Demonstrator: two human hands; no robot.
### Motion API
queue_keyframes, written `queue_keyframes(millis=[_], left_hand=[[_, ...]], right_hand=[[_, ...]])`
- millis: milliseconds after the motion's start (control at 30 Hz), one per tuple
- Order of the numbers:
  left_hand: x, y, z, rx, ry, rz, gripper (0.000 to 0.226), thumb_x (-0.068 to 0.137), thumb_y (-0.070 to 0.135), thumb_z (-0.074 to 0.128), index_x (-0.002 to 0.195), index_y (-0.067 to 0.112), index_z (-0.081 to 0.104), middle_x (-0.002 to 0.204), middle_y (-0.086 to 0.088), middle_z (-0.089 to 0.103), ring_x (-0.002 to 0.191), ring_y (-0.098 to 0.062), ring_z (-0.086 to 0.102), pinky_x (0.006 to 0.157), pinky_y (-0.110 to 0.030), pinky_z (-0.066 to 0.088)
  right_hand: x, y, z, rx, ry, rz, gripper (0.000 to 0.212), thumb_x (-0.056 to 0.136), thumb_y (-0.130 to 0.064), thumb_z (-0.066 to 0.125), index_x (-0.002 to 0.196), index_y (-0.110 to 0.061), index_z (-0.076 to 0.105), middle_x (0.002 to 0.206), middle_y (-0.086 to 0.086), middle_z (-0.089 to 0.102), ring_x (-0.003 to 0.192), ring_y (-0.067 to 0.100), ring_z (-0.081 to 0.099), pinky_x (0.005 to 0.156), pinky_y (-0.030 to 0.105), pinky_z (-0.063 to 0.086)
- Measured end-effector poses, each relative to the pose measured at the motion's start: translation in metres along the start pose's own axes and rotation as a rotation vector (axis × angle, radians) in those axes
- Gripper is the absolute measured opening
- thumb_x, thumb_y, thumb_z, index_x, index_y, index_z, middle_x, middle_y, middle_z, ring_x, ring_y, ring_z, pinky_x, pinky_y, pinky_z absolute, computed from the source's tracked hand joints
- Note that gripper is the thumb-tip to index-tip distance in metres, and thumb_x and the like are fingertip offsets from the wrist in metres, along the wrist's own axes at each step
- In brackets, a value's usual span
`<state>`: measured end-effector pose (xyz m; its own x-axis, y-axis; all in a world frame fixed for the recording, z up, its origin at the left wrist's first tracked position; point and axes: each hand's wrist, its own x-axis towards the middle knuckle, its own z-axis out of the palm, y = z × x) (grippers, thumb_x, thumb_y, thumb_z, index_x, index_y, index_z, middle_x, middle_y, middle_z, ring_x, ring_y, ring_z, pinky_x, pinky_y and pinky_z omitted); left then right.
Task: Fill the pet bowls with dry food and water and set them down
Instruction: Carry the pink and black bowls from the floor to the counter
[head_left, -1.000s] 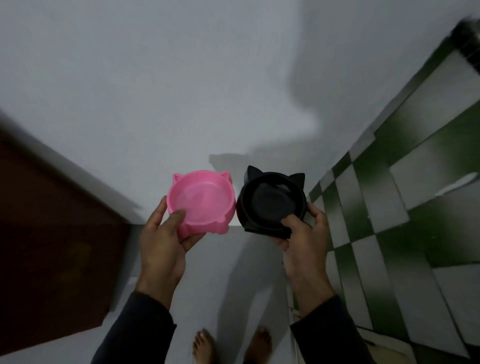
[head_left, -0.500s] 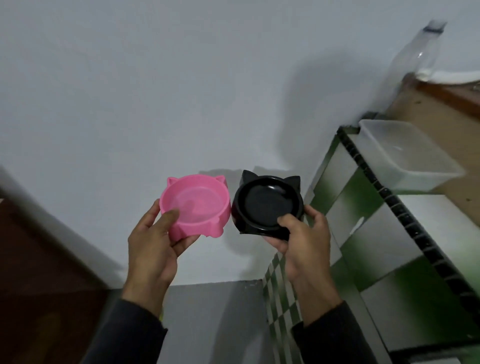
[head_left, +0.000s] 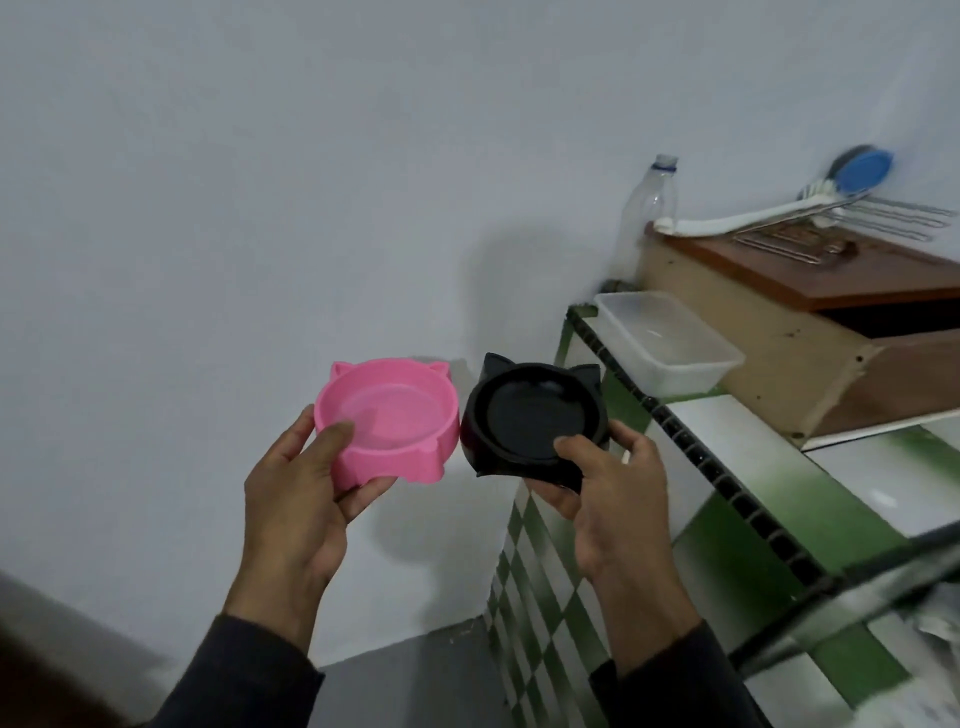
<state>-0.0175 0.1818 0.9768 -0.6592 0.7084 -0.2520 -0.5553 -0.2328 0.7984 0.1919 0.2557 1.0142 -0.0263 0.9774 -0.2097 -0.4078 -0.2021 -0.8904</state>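
The pink pet bowl (head_left: 387, 415) sits at centre frame, gripped by the left hand (head_left: 298, 499): the thumb lies over the near rim into the bowl and the fingers curl under its base. Just right of it, nearly touching, is the black pet bowl (head_left: 535, 415), clasped the same way by the right hand (head_left: 608, 499), thumb on the near rim, fingers beneath. Both bowls are round with two small cat ears on the far rim, both are held roughly level in the air, and both look empty. Dark sleeves (head_left: 244, 670) cover the wrists.

To the right runs a green-and-white tiled counter (head_left: 769, 467) with a dark beaded edge. On it, at right of centre, stands an empty clear plastic container (head_left: 670, 340), beside a wooden box (head_left: 810, 322). A clear plastic bottle (head_left: 647, 208) stands behind, against the pale wall (head_left: 260, 182). A white-handled brush (head_left: 753, 213) and metal utensils (head_left: 883, 218) lie on the box at upper right.
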Motion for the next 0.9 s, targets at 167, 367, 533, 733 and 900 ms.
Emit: queue_keyframes(millis=[167,367,533,733,900], left_hand=[[-0.015,0.004,0.005,0.029,-0.111,-0.074,0.053,0.092,0.007,0.07,0.143,0.02,0.06,0.131,-0.002,0.06,0.11,-0.033,0.067,0.067,-0.044,0.064],[-0.042,-0.003,0.01,0.084,-0.237,-0.152,0.055,0.093,0.007,0.069,0.144,0.023,0.058,0.126,0.0,0.06,0.105,-0.034,0.067,0.069,-0.047,0.064],[-0.074,-0.019,0.017,0.116,-0.337,-0.217,0.053,0.094,0.007,0.067,0.144,0.023,0.058,0.136,-0.004,0.057,0.109,-0.034,0.064,0.069,-0.047,0.064],[-0.125,-0.042,0.033,0.17,-0.464,-0.28,0.052,0.095,0.009,0.066,0.144,0.023,0.058,0.142,-0.005,0.053,0.113,-0.033,0.062,0.072,-0.047,0.064],[-0.181,-0.067,0.05,0.198,-0.595,-0.326,0.048,0.097,0.009,0.063,0.142,0.023,0.06,0.137,-0.002,0.057,0.114,-0.03,0.063,0.074,-0.048,0.064]], right_hand=[[-0.038,-0.004,-0.014,0.058,0.111,-0.045,0.055,0.088,0.007,0.069,0.131,-0.019,0.048,0.116,0.014,0.064,0.095,0.033,0.073,0.066,0.041,0.063],[-0.091,-0.006,-0.041,0.112,0.267,-0.12,0.06,0.087,0.009,0.067,0.136,-0.017,0.044,0.115,0.014,0.063,0.078,0.024,0.077,0.06,0.034,0.061],[-0.132,-0.007,-0.076,0.111,0.393,-0.175,0.059,0.087,0.007,0.069,0.133,-0.02,0.045,0.12,0.017,0.063,0.086,0.028,0.076,0.065,0.04,0.063],[-0.183,-0.018,-0.125,0.14,0.536,-0.24,0.059,0.086,0.007,0.07,0.132,-0.022,0.045,0.117,0.018,0.063,0.09,0.031,0.074,0.063,0.04,0.062],[-0.23,-0.031,-0.172,0.151,0.631,-0.289,0.061,0.087,0.006,0.069,0.136,-0.022,0.044,0.119,0.017,0.063,0.097,0.033,0.072,0.062,0.038,0.061]])
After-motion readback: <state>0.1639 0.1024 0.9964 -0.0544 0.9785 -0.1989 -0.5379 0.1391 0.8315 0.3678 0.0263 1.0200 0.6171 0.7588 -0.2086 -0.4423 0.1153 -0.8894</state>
